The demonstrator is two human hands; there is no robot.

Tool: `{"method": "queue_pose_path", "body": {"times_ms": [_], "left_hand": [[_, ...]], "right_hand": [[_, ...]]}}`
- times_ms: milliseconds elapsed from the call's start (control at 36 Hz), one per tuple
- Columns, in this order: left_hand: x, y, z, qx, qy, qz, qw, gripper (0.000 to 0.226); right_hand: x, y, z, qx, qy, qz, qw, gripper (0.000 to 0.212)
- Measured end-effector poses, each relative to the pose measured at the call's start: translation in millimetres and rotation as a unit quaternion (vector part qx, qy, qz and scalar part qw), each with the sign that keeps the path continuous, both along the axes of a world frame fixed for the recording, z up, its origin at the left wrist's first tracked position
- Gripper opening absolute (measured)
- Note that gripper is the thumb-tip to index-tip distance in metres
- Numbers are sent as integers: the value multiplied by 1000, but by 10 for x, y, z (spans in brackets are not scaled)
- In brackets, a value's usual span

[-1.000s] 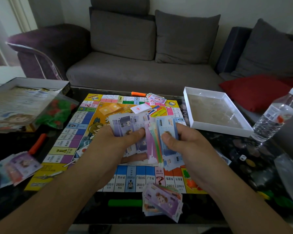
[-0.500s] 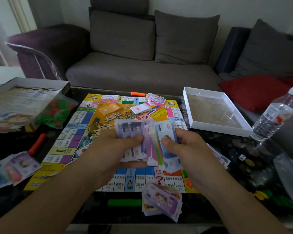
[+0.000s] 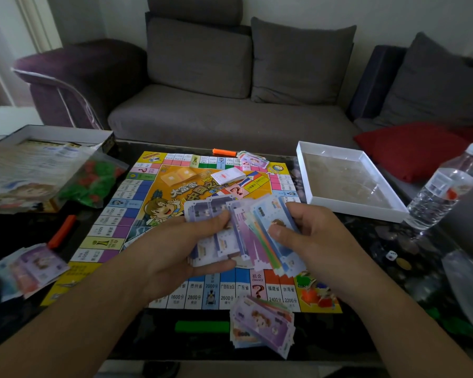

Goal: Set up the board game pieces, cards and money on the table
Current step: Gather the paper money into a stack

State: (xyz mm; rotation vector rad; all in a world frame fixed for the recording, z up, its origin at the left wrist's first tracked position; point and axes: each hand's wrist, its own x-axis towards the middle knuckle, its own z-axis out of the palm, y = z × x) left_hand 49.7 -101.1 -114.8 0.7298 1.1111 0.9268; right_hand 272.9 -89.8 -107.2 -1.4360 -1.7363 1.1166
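Note:
A colourful game board [image 3: 137, 214] lies open on the dark table. Above its near half my left hand [image 3: 175, 249] and my right hand [image 3: 311, 238] together hold a fanned stack of play money [image 3: 246, 230], thumbs pressed on top. The left holds purple notes, the right blue ones. Separate money piles lie at the near edge [image 3: 262, 328], at the left [image 3: 30, 268] and at the far edge [image 3: 253, 159]. A white card deck [image 3: 228, 176] sits on the board's middle.
An open box with papers [image 3: 38, 159] and a bag of red and green pieces [image 3: 93, 181] sit at left. A white tray [image 3: 347, 181], a water bottle [image 3: 445, 186] and a die [image 3: 391, 255] are at right. Orange sticks [image 3: 62, 231] [image 3: 224, 151] and a green one [image 3: 202, 326] lie around. A sofa stands behind.
Both hands stay over the board with the money. The fan has shifted slightly as the thumbs slide notes from the right hand toward the left.

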Motion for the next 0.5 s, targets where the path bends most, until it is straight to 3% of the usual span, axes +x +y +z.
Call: {"method": "queue_pose_path", "body": {"times_ms": [250,361,500], "left_hand": [[26,-10,-21,4,2,-40,999,37],[29,9,-51,4,9,3,1000,21],[79,4,-91,16,-24,30,999,35]], "right_hand": [[-17,-27,-24,-10,0,54,999,19],[-33,-38,-44,-14,25,52,998,20],[-85,-71,-90,-25,51,34,998,18]]}}
